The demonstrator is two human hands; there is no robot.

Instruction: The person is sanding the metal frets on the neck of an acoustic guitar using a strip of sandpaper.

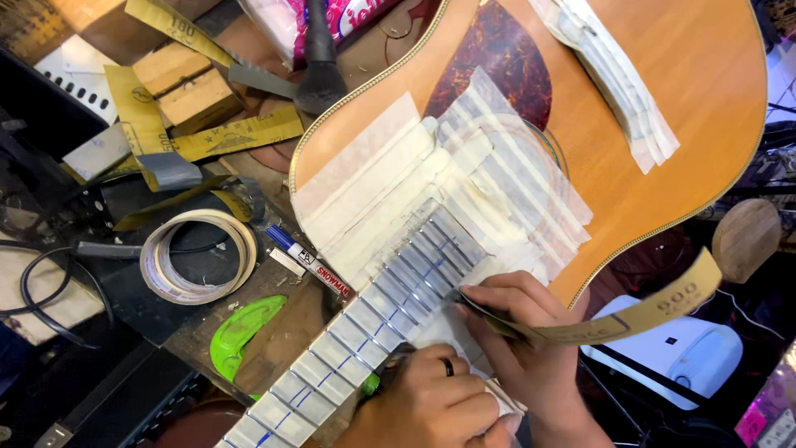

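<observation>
On the near side of the bench, the right hand point(531, 348) pinches a strip of sandpaper point(638, 315) against the taped guitar fretboard point(390, 307), fingers clamped on it. Just left, the left hand point(431, 398) rests curled on the neck's edge. A tape roll point(197, 255) lies far left.

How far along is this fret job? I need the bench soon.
Done: pale masking tape covers the orange acoustic guitar body around the neck, and the taped fretboard carries blue marker lines. In hand: the right hand presses a folded yellow sandpaper strip onto an upper fret; the left hand steadies the neck. Left: blue marks remain on lower frets.
</observation>
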